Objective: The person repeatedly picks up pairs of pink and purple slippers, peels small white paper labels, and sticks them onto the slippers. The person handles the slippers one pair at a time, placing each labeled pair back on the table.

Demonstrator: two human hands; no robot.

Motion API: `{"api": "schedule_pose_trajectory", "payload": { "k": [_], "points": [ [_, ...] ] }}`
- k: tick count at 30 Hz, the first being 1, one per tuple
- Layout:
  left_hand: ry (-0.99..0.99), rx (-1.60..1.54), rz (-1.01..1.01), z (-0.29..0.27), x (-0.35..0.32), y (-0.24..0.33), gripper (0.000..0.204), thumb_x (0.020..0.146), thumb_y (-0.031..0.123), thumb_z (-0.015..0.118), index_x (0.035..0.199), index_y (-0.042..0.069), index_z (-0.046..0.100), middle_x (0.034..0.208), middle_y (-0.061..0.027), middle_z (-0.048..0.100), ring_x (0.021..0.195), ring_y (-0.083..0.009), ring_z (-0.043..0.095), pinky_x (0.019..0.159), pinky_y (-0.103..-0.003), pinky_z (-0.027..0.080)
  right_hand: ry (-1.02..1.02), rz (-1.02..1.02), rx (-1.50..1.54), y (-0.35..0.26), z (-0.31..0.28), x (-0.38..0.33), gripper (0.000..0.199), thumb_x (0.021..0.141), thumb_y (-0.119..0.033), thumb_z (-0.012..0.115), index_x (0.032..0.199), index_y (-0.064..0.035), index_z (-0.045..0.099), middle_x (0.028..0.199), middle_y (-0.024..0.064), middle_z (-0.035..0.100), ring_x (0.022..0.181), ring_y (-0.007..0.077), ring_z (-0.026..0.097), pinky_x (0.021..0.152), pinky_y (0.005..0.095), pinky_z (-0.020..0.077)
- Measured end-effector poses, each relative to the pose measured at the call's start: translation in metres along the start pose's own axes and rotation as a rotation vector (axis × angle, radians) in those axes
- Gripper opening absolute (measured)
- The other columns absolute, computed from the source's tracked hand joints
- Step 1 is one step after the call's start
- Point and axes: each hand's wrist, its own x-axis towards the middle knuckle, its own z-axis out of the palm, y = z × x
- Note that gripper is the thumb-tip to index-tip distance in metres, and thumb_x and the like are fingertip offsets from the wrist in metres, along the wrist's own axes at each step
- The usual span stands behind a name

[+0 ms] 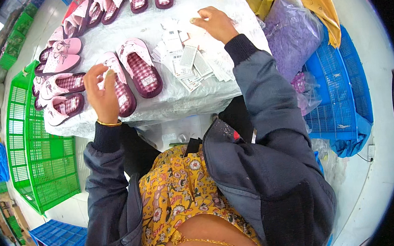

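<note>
Pinched in the left hand (100, 88) is a small label beside a pink slipper (119, 85); white tags (191, 63) are pressed under the right hand (215, 23), fingers together, on the desk (190, 98).

Slippers (140, 67): soft matt fabric, pink straps, checked maroon insoles. Tags (191, 60): thin matt paper, white. Counter (194, 95) cover: pale sheet, wrinkled, slight sheen. Crates, green (35, 151) and blue (339, 91): rigid moulded plastic mesh. Purple bag (292, 30): glossy clear film.
</note>
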Motion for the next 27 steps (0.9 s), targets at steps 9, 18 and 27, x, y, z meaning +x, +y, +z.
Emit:
{"api": "schedule_pose_trajectory", "payload": {
  "k": [9,18,27],
  "points": [
    [-0.623,0.203,0.547,0.039,0.019,0.085,0.026,0.079,0.012,0.068,0.105,0.012,0.066,0.104,-0.0079,0.063,0.104,-0.0268,0.057,0.096,-0.042,0.036,-0.287,-0.264,0.177,-0.105,-0.014,-0.077,0.028,0.082,-0.031,0.072,0.08,-0.004,0.064,0.086,0.0111,0.065,0.083,0.0315,0.061,0.072,0.0412,0.0483],
    [-0.636,-0.066,-0.077,0.046,-0.002,0.039,0.015,0.088,0.015,0.068,0.095,0.002,0.068,0.079,-0.007,0.065,0.071,-0.0187,0.059,0.067,-0.031,0.046,-0.033,0.082,0.212,-0.059,-0.023,-0.083,0.014,0.087,-0.013,0.069,0.097,-0.003,0.067,0.09,0.0096,0.066,0.079,0.0206,0.064,0.072,0.0314,0.0508],
    [-0.662,-0.495,-0.601,0.058,-0.019,0.036,0.019,0.096,0.015,0.061,0.097,-0.003,0.068,0.079,0.0038,0.061,0.072,-0.0036,0.051,0.064,-0.021,0.041,0.149,0.056,-0.13,-0.062,-0.037,-0.156,0.017,0.076,-0.012,0.074,0.092,-0.0083,0.069,0.094,0.0059,0.063,0.089,0.0277,0.059,0.077,0.0389,0.0475]
  ]
}}
